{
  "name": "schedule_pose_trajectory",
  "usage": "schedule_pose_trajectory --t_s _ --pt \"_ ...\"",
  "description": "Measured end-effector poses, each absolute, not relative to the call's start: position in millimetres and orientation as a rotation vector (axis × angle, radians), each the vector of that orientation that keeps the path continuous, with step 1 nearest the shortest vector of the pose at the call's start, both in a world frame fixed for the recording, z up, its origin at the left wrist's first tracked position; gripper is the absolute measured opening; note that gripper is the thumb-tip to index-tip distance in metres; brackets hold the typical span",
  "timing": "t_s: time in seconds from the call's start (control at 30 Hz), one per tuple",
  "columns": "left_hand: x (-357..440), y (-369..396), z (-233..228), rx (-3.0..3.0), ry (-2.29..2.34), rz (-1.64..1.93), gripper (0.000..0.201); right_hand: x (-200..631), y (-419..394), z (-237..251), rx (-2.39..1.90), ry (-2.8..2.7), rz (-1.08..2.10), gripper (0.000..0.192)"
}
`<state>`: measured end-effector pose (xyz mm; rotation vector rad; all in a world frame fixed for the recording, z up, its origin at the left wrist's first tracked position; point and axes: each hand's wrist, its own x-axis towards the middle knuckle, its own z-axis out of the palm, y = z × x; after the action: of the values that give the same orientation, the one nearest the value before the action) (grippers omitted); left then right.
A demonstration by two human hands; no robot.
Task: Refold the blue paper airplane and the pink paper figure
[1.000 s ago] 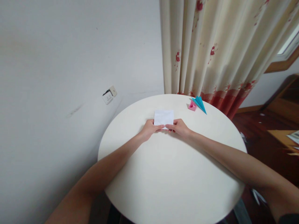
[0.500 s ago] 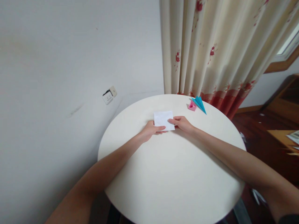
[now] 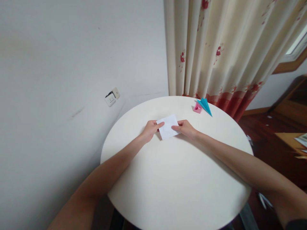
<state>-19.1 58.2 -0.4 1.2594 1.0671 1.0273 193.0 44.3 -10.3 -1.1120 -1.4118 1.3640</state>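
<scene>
A white folded sheet of paper (image 3: 168,128) is held between both hands over the round white table (image 3: 177,179), tilted with its left side lower. My left hand (image 3: 151,128) pinches its upper left edge, the thumb lying on top. At the right edge, my right hand (image 3: 185,128) grips it the same way, thumb above and the other fingers hidden beneath. Beyond the right hand, near the table's far edge, lie a pink folded paper piece (image 3: 197,108) and a blue paper plane (image 3: 205,106), close against each other.
A pale wall with a socket (image 3: 110,99) stands to the left of the table. Behind the far edge hangs a cream curtain (image 3: 199,48) with red flowers. Wooden furniture (image 3: 287,140) bearing papers is at the right, over a dark red floor.
The paper has turned anticlockwise, its lower left corner dropping toward me. My left hand has shifted from the lower edge up to the upper left side. My right hand keeps its hold.
</scene>
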Motion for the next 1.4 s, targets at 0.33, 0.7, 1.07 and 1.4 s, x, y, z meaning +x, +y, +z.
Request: schedule_pose_trajectory --t_s 0.33,0.7,1.07,1.4 --pt "-27.2 50.6 4.4 1.374 1.038 0.666 0.052 193.2 46.3 -15.8 -1.132 -1.550 1.223 0.038" --pt "-29.2 50.9 2.8 1.387 1.004 0.640 0.051 195.5 47.0 -16.3 -1.127 -1.596 1.190 0.038" --pt "-18.4 48.4 0.4 1.284 1.033 0.858 0.056 188.4 45.2 -24.1 -1.093 -1.432 1.340 0.043" --pt "-22.6 58.5 0.7 1.300 1.081 0.944 0.050 187.3 43.8 -20.8 -1.129 -1.491 1.285 0.046"
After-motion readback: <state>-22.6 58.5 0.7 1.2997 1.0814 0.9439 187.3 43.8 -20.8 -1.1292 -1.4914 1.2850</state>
